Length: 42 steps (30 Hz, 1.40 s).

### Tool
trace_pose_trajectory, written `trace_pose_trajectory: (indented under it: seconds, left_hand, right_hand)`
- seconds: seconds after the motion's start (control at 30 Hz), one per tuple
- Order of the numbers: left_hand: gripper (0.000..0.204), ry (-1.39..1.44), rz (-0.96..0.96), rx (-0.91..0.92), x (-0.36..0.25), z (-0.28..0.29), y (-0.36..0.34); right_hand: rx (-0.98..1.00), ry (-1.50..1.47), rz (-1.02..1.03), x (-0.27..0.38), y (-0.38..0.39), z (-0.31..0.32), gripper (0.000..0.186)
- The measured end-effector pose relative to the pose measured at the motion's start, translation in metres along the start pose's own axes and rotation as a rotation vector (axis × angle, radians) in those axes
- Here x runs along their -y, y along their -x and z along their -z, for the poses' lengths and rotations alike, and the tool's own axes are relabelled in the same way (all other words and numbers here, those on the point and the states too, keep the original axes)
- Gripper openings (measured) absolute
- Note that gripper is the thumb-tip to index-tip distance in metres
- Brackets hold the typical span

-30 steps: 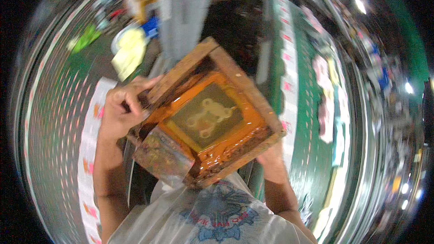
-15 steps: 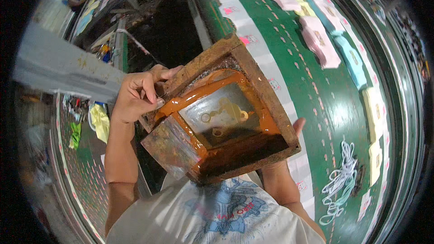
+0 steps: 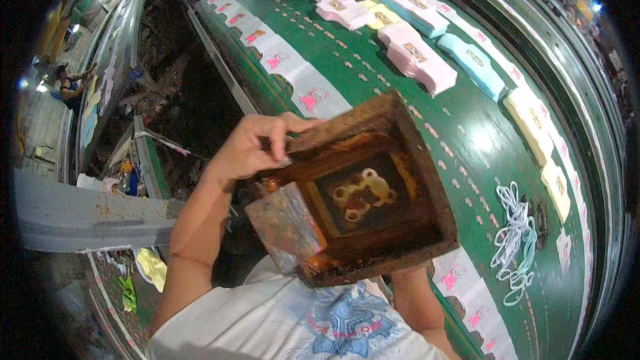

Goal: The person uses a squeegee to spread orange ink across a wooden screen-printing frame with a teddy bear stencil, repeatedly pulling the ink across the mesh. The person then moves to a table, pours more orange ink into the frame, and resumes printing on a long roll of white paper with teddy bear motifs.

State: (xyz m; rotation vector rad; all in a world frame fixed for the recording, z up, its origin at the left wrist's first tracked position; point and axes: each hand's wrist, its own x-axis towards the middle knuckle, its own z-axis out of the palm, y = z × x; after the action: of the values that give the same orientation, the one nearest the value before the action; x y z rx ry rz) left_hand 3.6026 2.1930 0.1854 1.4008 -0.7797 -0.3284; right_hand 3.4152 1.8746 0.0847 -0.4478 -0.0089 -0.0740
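Note:
A wooden screen-printing frame [image 3: 427, 180] is held tilted in front of my chest. Brown ink coats its inner walls, and a bear-shaped stencil [image 3: 363, 195] shows on the mesh. My left hand [image 3: 257, 143] grips the upper left side of the frame, thumb and fingers closed over its edge. A flat, paint-stained squeegee-like board [image 3: 287, 227] leans inside at the lower left. My right hand [image 3: 408, 271] is under the frame's lower right side, holding it from below; its fingers are hidden behind the wood.
A long green table [image 3: 460, 153] runs to my right. A white fabric strip [image 3: 283, 60] printed with bears lies along its near edge. Beyond are stacked pink pieces [image 3: 417, 59], blue pieces [image 3: 472, 63], yellow pieces [image 3: 533, 120] and tangled cord [image 3: 512, 240]. A grey beam [image 3: 100, 210] stands left; a person [image 3: 69, 87] works far off.
The view has turned, and more of the table shows ahead. The frame has shifted right and tilted, its wet ink now looking darker. Both hands stay on it.

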Motion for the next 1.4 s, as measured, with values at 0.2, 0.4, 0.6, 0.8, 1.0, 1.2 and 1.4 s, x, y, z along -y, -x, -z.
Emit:
trace_pose_trajectory:
  seconds: [0.2,0.4,0.6,0.8,1.0,1.2,1.4]
  left_hand:
    - [0.031,0.289,0.115,0.2,0.057,0.031,-0.075]
    - [0.033,0.402,0.108,0.304,0.089,0.105,-0.112]
    - [0.031,0.444,0.049,0.279,0.116,0.192,-0.113]
    - [0.032,0.432,0.093,0.149,0.117,0.247,-0.096]
    - [0.033,0.284,0.171,-0.013,0.116,0.282,-0.082]
    - [0.033,0.106,0.24,-0.107,0.126,0.326,-0.059]
    - [0.03,0.133,0.187,-0.121,0.099,0.363,-0.061]
  right_hand:
    - [-0.035,0.027,0.022,-0.022,-0.054,-0.032,0.08]
    - [-0.291,0.221,-0.074,-0.11,-0.113,-0.011,0.077]
    - [-0.457,0.431,0.059,-0.101,-0.133,0.01,0.074]
    - [-0.839,0.507,0.508,-0.016,-0.185,0.027,0.067]
    - [-0.902,0.553,0.511,-0.022,-0.184,0.046,0.063]
    - [-0.816,0.474,0.352,-0.068,-0.21,0.068,0.056]
    - [-0.811,0.513,0.381,-0.09,-0.244,0.047,0.053]
